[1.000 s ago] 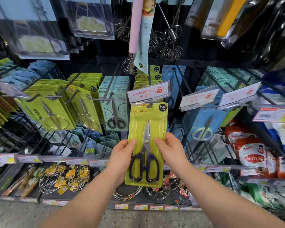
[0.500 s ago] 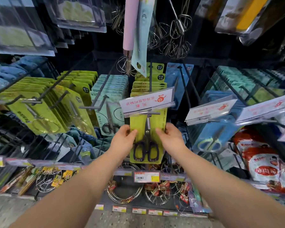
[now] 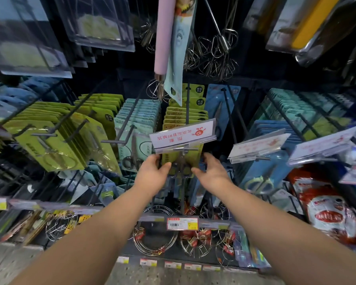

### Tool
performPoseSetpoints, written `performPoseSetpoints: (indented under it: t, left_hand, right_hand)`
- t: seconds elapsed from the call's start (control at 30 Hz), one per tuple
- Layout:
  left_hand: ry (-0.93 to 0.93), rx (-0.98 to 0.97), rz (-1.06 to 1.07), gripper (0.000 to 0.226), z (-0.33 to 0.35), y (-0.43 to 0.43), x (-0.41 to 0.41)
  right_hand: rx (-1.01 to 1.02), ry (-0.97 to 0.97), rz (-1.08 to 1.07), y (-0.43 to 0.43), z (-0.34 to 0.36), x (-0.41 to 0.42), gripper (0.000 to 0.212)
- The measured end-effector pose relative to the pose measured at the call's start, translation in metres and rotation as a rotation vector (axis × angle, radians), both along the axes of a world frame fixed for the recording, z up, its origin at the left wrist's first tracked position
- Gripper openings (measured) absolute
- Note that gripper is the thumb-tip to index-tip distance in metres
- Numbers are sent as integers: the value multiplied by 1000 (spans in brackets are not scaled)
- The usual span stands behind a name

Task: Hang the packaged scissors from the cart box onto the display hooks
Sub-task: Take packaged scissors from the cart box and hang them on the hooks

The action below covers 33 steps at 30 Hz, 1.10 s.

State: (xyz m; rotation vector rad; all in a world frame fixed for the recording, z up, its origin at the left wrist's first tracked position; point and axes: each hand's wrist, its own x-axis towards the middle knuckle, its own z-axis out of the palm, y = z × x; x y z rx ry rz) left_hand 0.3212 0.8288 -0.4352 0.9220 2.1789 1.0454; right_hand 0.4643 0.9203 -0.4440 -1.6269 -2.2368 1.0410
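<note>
Store rack (image 3: 255, 81) ahead: your left hand (image 3: 152, 174) and right hand (image 3: 213, 174) pinch the scissors pack (image 3: 194, 159) by its side edges, top tucked under the label flap (image 3: 183, 133) at the hook (image 3: 185, 149) tip. Threading step; hole hidden. Next: line hole with tip, push back.

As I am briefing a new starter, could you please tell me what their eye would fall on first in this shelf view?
At centre frame, the left hand and right hand pinch a yellow-green packaged scissors card by its side edges, just under a white sign with red print. Above them hangs a pink-handled whisk, and red snack bags stand out at lower right.
</note>
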Motion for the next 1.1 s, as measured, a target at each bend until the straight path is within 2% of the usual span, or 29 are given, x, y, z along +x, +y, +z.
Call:
performPoseSetpoints:
  t: [0.07,0.2,0.3,0.67,1.1]
  left_hand:
    - [166,-67,-112,51,1,-14,-1]
    - [697,-318,-396,63,14,-50,0]
    - [889,-339,-529,68,34,-86,7]
    - [981,-197,-800,75,79,-185,81]
    - [1015,25,-1274,78,81,-227,277]
  right_hand:
    - [64,-90,85,-15,8,8,66]
    - [282,-389,259,-57,27,26,63]
    - [318,-518,299,-100,48,39,64]
    - [330,-630,97,-256,100,123,65]
    - [175,-638,-425,-391,100,318,63]
